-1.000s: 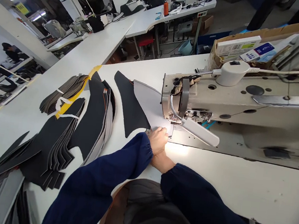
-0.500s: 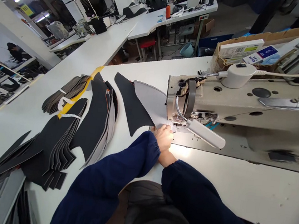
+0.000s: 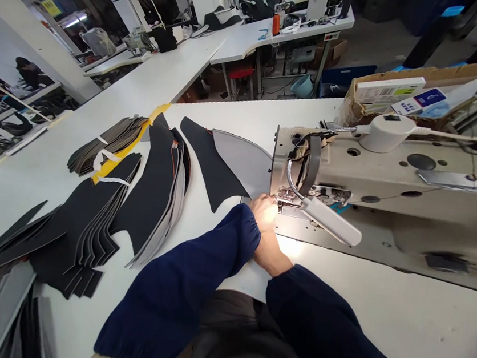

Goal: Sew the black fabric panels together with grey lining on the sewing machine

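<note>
My left hand (image 3: 264, 212) presses down beside the needle area of a sewing machine (image 3: 322, 160), fingers close together on the near edge of a fabric panel. That panel has a light grey part (image 3: 243, 159) running up to the machine head and a black part (image 3: 209, 164) lying flat to the left. My right hand (image 3: 271, 253) reaches in from the right, crossing just below my left hand. Its fingers are hidden behind my left hand. The machine's lamp (image 3: 332, 221) lights the spot.
Left of the panel lie stacked black and grey panels (image 3: 151, 192), more tied black pieces (image 3: 96, 220) and a brown bundle (image 3: 108, 144) by a yellow strip. Grey pieces (image 3: 0, 307) fill the lower left corner. A cardboard box (image 3: 350, 103) stands behind the machine.
The panel has shifted slightly away from me relative to the machine, and my left hand has moved forward with it. More of my right wrist shows. The whole view has tilted slightly.
</note>
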The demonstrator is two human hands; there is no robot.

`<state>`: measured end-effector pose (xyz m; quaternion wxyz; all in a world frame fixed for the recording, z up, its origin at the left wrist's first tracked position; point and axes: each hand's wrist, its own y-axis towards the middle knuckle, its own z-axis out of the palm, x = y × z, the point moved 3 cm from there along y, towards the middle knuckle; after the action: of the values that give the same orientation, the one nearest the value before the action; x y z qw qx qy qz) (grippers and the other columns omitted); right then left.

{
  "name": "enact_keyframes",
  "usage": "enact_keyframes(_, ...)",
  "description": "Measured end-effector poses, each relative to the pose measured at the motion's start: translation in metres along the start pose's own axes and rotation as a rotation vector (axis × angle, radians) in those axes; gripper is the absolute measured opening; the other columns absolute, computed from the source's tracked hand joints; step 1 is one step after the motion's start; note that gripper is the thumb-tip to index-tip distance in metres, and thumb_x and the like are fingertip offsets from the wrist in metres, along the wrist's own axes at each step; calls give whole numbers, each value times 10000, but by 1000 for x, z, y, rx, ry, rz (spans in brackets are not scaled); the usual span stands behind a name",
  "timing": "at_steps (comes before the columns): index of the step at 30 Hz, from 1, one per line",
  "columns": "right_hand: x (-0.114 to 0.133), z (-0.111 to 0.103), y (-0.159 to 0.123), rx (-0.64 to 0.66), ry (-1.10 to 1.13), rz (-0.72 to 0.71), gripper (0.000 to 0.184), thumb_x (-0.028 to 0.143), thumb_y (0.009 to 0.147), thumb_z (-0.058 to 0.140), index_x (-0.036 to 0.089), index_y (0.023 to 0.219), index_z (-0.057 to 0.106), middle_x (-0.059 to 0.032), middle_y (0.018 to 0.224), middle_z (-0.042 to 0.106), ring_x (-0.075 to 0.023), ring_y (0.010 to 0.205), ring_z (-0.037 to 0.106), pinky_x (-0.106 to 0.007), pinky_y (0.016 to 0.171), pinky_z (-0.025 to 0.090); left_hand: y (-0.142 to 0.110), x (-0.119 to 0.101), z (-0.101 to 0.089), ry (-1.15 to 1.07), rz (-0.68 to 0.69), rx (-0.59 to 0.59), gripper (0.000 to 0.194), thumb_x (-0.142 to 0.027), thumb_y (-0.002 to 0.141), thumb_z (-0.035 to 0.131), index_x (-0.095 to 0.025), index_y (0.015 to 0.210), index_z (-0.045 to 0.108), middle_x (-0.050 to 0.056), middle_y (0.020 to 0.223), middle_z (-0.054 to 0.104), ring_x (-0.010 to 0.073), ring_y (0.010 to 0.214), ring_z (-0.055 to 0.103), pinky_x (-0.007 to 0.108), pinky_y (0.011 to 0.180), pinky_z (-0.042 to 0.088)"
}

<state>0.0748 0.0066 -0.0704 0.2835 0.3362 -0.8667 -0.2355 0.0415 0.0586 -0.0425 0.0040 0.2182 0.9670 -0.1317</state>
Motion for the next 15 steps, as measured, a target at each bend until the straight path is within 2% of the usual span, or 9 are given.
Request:
enact_keyframes(3,2,-24,-31,80,-34,-43,244,218,930,488,67,981,673,-136,1045,663,-210,939,626,-448,905,514,1,2,2,-6,23,-33,246,-169,810,518,-84,998,651,130,1034,622,245,1055,534,311,861,491)
enact_keyframes(6,-6,-42,-62,171,-116,-30,261,157,923,453,56,1066,647,-217,1166,626,-302,1149,552,-556,980,442,0,2,3,-25,19,-63,238,-166,820,508,-73,976,662,141,1049,617,245,1072,533,306,907,474)
enact_keyframes(10,-19,-58,-91,160,-152,0,255,152,941,428,89,1127,591,-203,1304,557,-326,1307,427,-571,1031,397,-6,3,2,-75,-22,-94,268,-154,837,473,-88,1034,642,145,1088,593,256,1065,539,337,864,497)
enact_keyframes(15,-23,-64,-98,139,-121,-24,267,117,931,428,118,1167,552,-190,1328,547,-316,1334,402,-586,1032,398,-13,2,8,-110,-64,-175,305,-121,854,441,-86,1094,626,165,1131,561,291,1052,514,391,792,500)
